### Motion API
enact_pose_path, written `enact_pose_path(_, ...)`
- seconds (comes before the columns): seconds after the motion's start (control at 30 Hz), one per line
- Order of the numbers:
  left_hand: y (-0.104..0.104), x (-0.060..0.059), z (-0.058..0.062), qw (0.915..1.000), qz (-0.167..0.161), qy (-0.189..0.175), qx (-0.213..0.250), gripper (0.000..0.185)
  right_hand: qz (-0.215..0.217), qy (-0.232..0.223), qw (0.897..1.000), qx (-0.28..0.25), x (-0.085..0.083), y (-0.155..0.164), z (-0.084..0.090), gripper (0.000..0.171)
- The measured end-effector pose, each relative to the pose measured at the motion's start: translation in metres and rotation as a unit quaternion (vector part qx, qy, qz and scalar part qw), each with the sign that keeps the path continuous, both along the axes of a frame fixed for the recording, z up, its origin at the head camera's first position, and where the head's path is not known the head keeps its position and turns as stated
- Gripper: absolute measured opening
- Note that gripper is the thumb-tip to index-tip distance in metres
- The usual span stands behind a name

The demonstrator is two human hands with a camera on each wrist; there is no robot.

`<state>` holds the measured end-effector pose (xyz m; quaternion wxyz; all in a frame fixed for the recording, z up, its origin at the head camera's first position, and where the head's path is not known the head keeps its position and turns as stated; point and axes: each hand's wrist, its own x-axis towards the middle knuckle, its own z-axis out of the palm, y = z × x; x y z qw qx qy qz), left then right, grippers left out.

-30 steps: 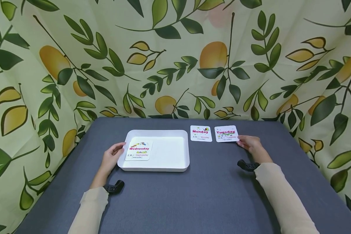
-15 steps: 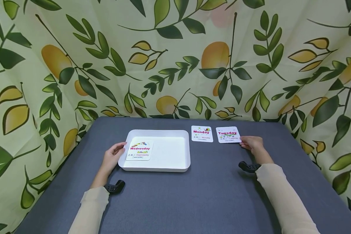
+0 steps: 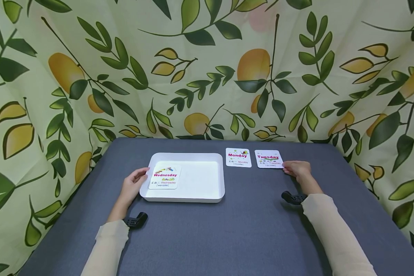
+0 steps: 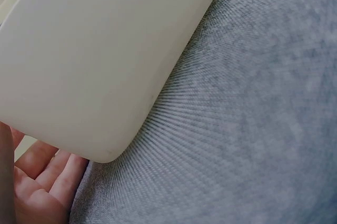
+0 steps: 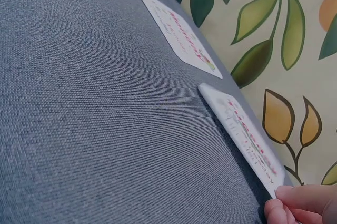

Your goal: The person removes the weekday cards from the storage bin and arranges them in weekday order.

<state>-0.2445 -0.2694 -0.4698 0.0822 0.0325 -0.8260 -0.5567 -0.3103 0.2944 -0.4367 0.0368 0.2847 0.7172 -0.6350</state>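
Note:
A white tray (image 3: 193, 197) sits left of centre on the grey table (image 3: 248, 230). A "Wednesday" card (image 3: 164, 177) lies over the tray's left part, its left edge above the rim. My left hand (image 3: 133, 183) holds that edge, thumb on top. In the left wrist view the tray's outer wall (image 4: 100, 55) fills the frame, with my palm (image 4: 37, 182) under its corner. A "Monday" card (image 3: 238, 157) and a "Tuesday" card (image 3: 268, 159) lie flat to the tray's right. My right hand (image 3: 296, 170) pinches the Tuesday card (image 5: 245, 137) at its near right corner with its fingertips (image 5: 297, 205).
A curtain (image 3: 207, 69) printed with leaves and lemons closes off the back and both sides of the table. Black wrist camera mounts (image 3: 135, 221) stick out from both forearms. In the right wrist view the Monday card (image 5: 176, 29) lies flat on the grey cloth, farther from the hand.
The Tuesday card and my right hand have shifted a little to the right and nearer. The left hand and the Wednesday card stay where they were.

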Motion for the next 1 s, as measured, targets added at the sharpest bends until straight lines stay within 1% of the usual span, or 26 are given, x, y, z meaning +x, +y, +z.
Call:
enact_pose_path(0.2,0.000,0.000,0.000,1.0000,0.005,-0.005,0.001,0.035,-0.005,0.004,1.000,0.002,-0.002,0.000,-0.001,0.014)
enact_pose_path(0.3,0.000,0.000,0.000,0.9999,0.007,-0.009,-0.006,0.035,-0.013,-0.001,1.000,0.006,-0.003,0.000,-0.003,0.014)
enact_pose_path(0.4,0.000,0.000,0.000,0.9999,0.006,-0.011,-0.008,0.035,-0.020,-0.008,1.000,0.008,-0.002,0.000,-0.003,0.010)
enact_pose_path(0.47,0.000,0.000,0.000,0.9999,0.006,-0.010,-0.009,0.035,-0.024,-0.012,1.000,0.010,-0.002,0.000,-0.004,0.008)
enact_pose_path(0.53,0.000,0.000,0.000,0.9999,0.005,-0.007,-0.011,0.035,-0.029,-0.014,0.999,0.010,-0.001,0.000,-0.002,0.009)
enact_pose_path(0.6,0.000,0.000,-0.001,0.9999,0.006,-0.005,-0.012,0.035,-0.027,-0.009,1.000,0.004,0.000,-0.001,-0.001,0.012)
enact_pose_path(0.63,0.000,0.000,-0.001,0.9999,0.005,-0.004,-0.012,0.035,-0.026,-0.004,1.000,0.001,0.001,-0.002,0.000,0.011)
enact_pose_path(0.7,0.000,-0.001,-0.001,0.9999,0.005,-0.003,-0.011,0.035,-0.019,0.005,1.000,-0.005,0.004,-0.005,0.002,0.009)
enact_pose_path(0.83,0.000,-0.001,0.000,0.9999,0.005,-0.004,-0.011,0.035,0.018,0.024,0.999,-0.015,0.011,-0.015,0.005,0.011)
enact_pose_path(0.9,0.000,-0.001,0.000,0.9999,0.003,-0.006,-0.011,0.035,0.041,0.032,0.998,-0.020,0.015,-0.022,0.006,0.015)
enact_pose_path(1.0,0.000,0.000,0.001,0.9999,-0.001,-0.006,-0.008,0.036,0.079,0.056,0.995,-0.033,0.020,-0.036,0.008,0.013)
